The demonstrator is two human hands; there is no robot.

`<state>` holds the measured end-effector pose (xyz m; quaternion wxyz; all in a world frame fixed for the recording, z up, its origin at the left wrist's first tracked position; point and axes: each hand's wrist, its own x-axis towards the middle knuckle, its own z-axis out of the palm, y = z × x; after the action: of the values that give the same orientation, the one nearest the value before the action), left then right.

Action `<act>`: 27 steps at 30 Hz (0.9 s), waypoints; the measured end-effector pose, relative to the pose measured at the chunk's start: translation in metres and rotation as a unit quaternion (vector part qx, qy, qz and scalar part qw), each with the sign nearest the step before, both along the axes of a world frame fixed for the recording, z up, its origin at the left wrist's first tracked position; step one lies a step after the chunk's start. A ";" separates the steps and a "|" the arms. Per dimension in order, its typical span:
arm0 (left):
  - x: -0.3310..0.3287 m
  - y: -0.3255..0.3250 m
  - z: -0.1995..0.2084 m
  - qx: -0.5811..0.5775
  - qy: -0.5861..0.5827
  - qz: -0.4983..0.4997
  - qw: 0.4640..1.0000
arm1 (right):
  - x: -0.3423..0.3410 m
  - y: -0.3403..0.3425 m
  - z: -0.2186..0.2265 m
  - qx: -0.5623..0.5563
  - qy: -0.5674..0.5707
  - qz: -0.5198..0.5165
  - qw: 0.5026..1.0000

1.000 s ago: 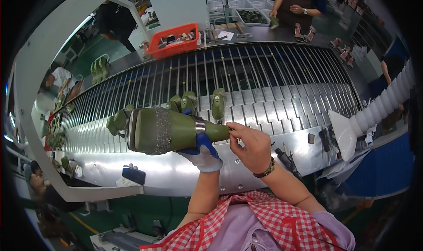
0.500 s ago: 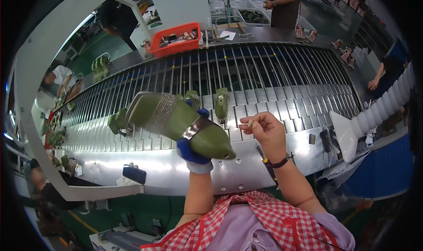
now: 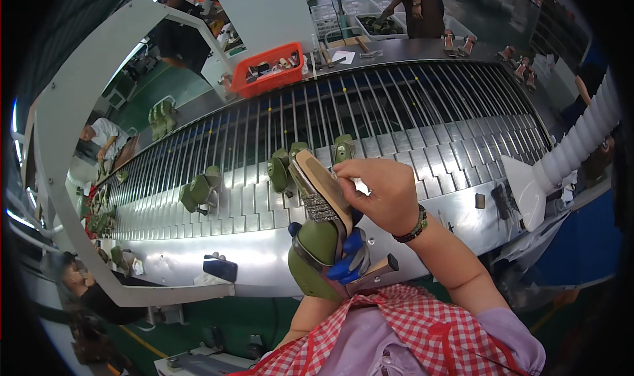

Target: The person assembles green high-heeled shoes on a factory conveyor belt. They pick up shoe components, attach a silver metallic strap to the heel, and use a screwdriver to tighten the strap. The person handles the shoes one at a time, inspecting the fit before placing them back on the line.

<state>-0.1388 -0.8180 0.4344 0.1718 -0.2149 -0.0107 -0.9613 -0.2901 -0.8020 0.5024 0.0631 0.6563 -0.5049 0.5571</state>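
A high-heeled sandal [image 3: 330,184] with a tan sole, a glittery silver strap and a slim heel is fitted on a green shoe last [image 3: 320,240]. My left hand [image 3: 350,257], in a glove with blue fingertips, is closed around it from below, near the heel. The sole is turned up, with its toe pointing away from me. Beside the sole's right edge, close to the toe, is my bare right hand [image 3: 386,191]. Its thumb and forefinger are pinched together; whatever is between them is too small or hidden to make out.
A slatted metal conveyor [image 3: 422,158] crosses in front of me, carrying more green lasts [image 3: 199,190]. Behind it stands an orange basket [image 3: 267,69]. A phone [image 3: 220,268] lies at the near left edge. A white duct hose [image 3: 574,145] hangs at right. Other people work around.
My left hand has turned the sandal so its sole faces up and brought it nearer my body. My right hand has moved left, up to the sole. The lasts on the conveyor have shifted right.
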 end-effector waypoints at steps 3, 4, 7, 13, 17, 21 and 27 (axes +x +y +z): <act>-0.001 0.006 0.000 -0.005 0.008 -0.011 1.000 | -0.004 0.007 0.008 -0.012 0.070 0.040 0.997; 0.000 0.008 0.000 -0.007 0.010 -0.013 1.000 | -0.006 0.008 0.010 -0.023 0.091 0.060 0.994; 0.004 0.014 -0.003 -0.004 0.014 -0.013 1.000 | -0.002 0.019 0.020 0.012 0.097 0.099 0.990; 0.014 0.022 -0.010 0.004 0.006 -0.007 1.000 | 0.008 0.027 0.010 0.086 0.076 0.112 0.987; 0.013 0.004 -0.007 -0.038 -0.039 0.000 0.998 | -0.003 0.034 0.001 0.119 0.049 0.021 0.991; 0.016 -0.020 0.000 -0.111 -0.297 0.346 0.883 | 0.004 0.062 -0.003 0.239 -0.168 0.253 0.922; -0.011 -0.026 0.034 -0.429 -0.396 0.541 0.605 | 0.023 0.050 -0.057 0.235 -0.360 0.162 0.888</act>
<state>-0.1502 -0.8438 0.4687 0.5275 0.1824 -0.6034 -0.5695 -0.2673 -0.7519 0.4458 -0.3702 0.4793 -0.4960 0.6223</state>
